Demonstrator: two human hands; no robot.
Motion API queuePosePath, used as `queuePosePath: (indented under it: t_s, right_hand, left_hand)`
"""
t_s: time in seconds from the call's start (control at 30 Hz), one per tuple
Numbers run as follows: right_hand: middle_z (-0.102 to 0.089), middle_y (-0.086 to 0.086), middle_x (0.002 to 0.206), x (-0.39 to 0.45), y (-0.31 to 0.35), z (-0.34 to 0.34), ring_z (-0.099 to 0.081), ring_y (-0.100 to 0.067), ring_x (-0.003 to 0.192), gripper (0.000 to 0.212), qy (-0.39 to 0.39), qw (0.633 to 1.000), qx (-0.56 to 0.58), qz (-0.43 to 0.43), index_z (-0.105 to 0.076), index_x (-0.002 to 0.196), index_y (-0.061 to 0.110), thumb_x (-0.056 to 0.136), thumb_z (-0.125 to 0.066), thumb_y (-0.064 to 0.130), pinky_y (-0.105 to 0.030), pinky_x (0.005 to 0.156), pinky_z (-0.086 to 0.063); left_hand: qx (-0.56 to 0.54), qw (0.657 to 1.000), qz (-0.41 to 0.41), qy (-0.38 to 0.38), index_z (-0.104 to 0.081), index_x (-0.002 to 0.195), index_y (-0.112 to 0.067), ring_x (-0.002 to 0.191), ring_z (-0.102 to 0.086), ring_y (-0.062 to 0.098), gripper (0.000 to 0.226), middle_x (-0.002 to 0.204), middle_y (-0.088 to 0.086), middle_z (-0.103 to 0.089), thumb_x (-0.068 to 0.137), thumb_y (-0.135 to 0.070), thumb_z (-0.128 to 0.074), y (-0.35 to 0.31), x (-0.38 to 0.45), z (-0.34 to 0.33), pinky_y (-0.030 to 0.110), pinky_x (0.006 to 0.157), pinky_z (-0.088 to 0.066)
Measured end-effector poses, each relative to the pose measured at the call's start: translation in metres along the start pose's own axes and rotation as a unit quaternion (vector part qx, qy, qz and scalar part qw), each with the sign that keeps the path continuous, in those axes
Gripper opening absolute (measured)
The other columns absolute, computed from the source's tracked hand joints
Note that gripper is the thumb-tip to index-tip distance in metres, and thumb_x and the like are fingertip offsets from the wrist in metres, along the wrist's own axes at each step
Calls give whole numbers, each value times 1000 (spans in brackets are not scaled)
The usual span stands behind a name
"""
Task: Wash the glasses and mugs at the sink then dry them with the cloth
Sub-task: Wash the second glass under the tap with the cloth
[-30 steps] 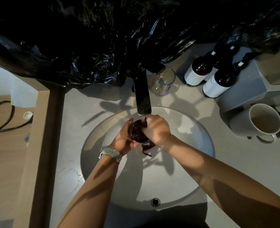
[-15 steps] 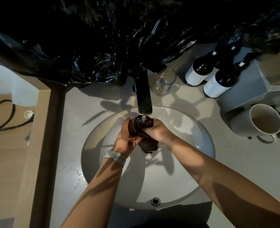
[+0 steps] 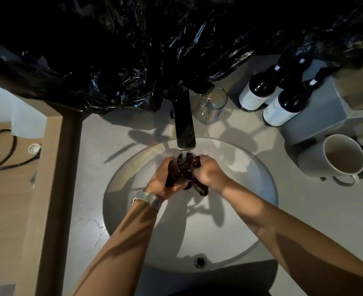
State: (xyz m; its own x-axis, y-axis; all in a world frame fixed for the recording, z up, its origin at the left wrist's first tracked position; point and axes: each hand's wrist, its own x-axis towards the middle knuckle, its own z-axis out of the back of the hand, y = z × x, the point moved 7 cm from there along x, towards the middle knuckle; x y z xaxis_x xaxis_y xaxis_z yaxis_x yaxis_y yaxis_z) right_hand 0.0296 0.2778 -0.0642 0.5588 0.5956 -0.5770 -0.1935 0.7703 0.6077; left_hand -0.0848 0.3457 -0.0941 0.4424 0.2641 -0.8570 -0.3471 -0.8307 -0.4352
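Washing was underway: the left hand (image 3: 162, 182) gripped a dark glass (image 3: 181, 170) under the faucet (image 3: 184, 122) stream over the sink (image 3: 251, 238), while the right hand (image 3: 208, 171) pressed a dark cloth (image 3: 194, 164) into it. Next likely came rinsing, then drying. On the table (image 3: 103, 142) stood one clear glass (image 3: 210, 105), one white mug (image 3: 338, 157) and two bottles (image 3: 283, 103).

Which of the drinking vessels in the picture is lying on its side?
The white mug on the counter at the right: it lies on its side, its mouth toward the camera. The clear glass behind the tap stands upright.
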Motion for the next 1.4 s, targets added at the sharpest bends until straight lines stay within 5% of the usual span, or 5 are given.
queuePosePath:
  t_s: [0.33, 0.57, 0.73, 0.97, 1.4]
  right_hand:
    - [-67, -12, 78, 0, -1, 0, -63, -23, 73, 22, -14, 1000, 4, 18, -67, 87, 0, 91, -64, 21, -18, 54, -41]
    - [-73, -18, 84, -10, 4, 0, -69, -28, 64, 28, 152, 983, 99, -31, -68, 98, 3, 91, -60, 29, -26, 49, -50]
    - [-72, -16, 108, -23, -13, 16, -69, -27, 100, 23, 59, 925, 375, -5, -71, 110, 7, 95, -61, 21, -38, 90, -54]
    - [-63, -9, 117, -55, -31, 6, -66, -12, 103, 38, -101, 874, 474, 31, -48, 124, 5, 93, -64, 19, -19, 84, -52]
    - [-50, -5, 144, -50, 10, -5, -45, -15, 136, 53, -90, 938, 289, 168, -43, 138, 36, 88, -60, 33, -40, 116, -34]
  left_hand:
    - [93, 987, -134, -8, -67, 114, -15, 99, -70, 23, 36, 107, 9, -74, 103, -41, -45, -4, -17, 15, 37, 89, -56]
    - [453, 823, -337, 68, -48, 126, -36, 96, -63, -3, 64, 102, -16, -67, 72, -64, -70, -35, -38, 5, 11, 81, -47]
    - [301, 902, -308, 31, -65, 98, -23, 92, -67, 11, 48, 90, -10, -71, 84, -68, -56, -31, -34, -4, 34, 92, -50]
    - [110, 976, -171, 82, -68, 121, -21, 101, -71, 34, 62, 109, 17, -73, 89, -69, -45, 3, -31, -35, 50, 85, -58]
    - [-15, 993, -116, 14, -66, 124, -21, 110, -68, 22, 59, 122, 6, -70, 90, -66, -51, 10, -19, -28, 38, 85, -59]
